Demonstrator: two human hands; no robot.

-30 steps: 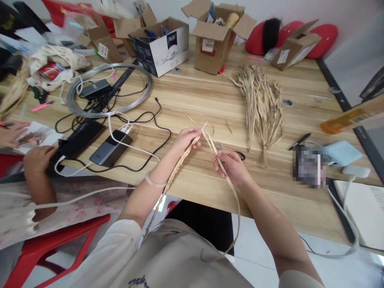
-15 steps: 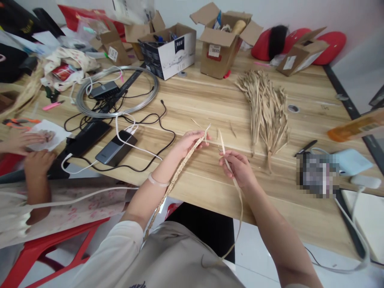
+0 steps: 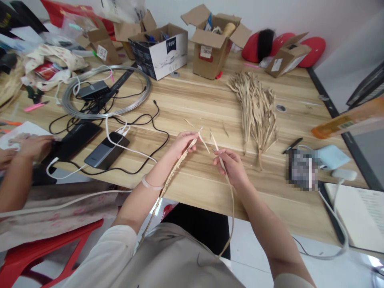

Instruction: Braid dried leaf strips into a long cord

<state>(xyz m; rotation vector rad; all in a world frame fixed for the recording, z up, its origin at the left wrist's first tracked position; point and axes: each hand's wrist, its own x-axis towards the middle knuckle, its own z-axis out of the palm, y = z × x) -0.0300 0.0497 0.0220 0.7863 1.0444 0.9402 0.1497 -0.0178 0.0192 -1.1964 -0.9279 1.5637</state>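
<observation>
Above the table's near edge, my left hand (image 3: 185,144) pinches the upper end of a pale braided straw cord (image 3: 177,167). The cord trails down along my forearm toward my lap, and a short loose strip (image 3: 204,143) sticks out from its top to the right. My right hand (image 3: 229,163) is closed on a long flat strip of dried leaf (image 3: 230,196), whose pointed tip rises above the fingers while the rest hangs down over the table edge. A small gap separates the two hands. A bundle of dried leaves (image 3: 255,110) lies beyond my right hand.
Cables, a grey power bank (image 3: 107,151) and a wire coil (image 3: 147,94) lie to the left. Cardboard boxes (image 3: 207,56) stand at the back. Another person's hands (image 3: 33,148) work at the far left. An open notebook (image 3: 357,216) sits at the right.
The loose strip at the cord's top now stands out to the right of my left hand. My right hand keeps its hold. The view has shifted slightly; the other person's hands moved left.
</observation>
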